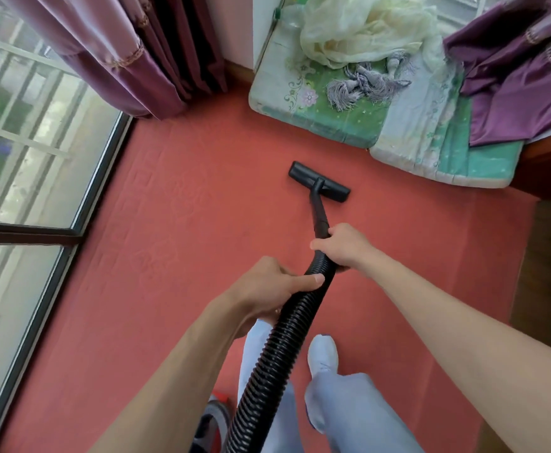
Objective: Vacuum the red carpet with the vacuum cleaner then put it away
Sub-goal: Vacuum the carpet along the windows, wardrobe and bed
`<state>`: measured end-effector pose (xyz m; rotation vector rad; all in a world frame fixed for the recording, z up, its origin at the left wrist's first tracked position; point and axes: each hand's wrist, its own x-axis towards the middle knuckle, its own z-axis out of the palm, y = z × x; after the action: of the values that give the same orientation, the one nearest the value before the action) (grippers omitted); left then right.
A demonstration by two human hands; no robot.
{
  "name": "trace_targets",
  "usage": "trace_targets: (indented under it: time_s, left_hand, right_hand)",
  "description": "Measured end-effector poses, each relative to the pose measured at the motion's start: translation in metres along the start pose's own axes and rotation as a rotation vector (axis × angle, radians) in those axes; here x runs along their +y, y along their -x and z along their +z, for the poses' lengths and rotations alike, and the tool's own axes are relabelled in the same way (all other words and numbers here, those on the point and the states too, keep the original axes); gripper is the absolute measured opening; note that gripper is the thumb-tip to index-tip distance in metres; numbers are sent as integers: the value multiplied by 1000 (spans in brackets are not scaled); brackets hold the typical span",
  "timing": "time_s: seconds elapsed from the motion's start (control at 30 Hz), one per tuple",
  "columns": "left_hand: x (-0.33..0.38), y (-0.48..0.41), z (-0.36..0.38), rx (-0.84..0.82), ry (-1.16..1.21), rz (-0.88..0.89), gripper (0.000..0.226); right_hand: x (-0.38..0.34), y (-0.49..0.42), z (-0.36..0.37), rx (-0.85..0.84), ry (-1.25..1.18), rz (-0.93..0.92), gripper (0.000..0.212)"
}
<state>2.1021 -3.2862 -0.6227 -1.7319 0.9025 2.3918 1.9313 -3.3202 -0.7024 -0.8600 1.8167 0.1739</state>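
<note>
A red carpet (176, 223) covers the floor ahead of me. The vacuum's black floor nozzle (319, 181) lies flat on it, close to the cushions. A black ribbed hose (274, 351) runs from the nozzle's tube back between my legs. My right hand (342, 246) grips the hose where it meets the tube. My left hand (274, 289) grips the ribbed hose just behind it, thumb on top. A grey and red part of the vacuum body (215, 416) shows at the bottom, mostly hidden by my left arm.
Two floral green cushions (342, 119) lie at the carpet's far edge, with pale netting (362, 31) and a grey tassel cord on them. Purple curtains (120, 50) hang at the left corner and spill at right. A large window (32, 165) lines the left side. Dark wood floor (548, 256) borders the right.
</note>
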Motion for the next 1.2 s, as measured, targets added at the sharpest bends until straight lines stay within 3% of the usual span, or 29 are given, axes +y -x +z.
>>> trace_targets:
  time_s: [0.1,0.17,0.27,0.4,0.5,0.63,0.87,1.03,1.2]
  left_hand:
    - [-23,11,23,-22,17,-27,36]
    - [-43,10,44,17,38,-41,34]
    - [-76,-7,74,117,97,-62,38]
    - [-122,-39,111,264,116,-64,56]
    - [-152,-56,132,320,170,-72,50]
    - [-174,-49,148,260,198,-109,29]
    - [-209,-7,173,55,150,-98,25]
    - [-246,2,182,178,168,-112,22]
    - [-282,0,193,346,195,-106,24]
  right_hand:
    - [25,16,8,-33,113,-19,26]
    - [43,18,18,-36,91,-26,32]
    - [74,6,40,52,123,-41,49]
    - [114,-14,69,105,140,-107,41]
    - [143,-26,85,144,93,-91,52]
    - [178,-22,92,143,102,-68,44]
    - [236,20,99,-10,8,-22,48]
    - [240,34,123,-195,-296,51,28]
    - [242,33,164,-68,-200,26,40]
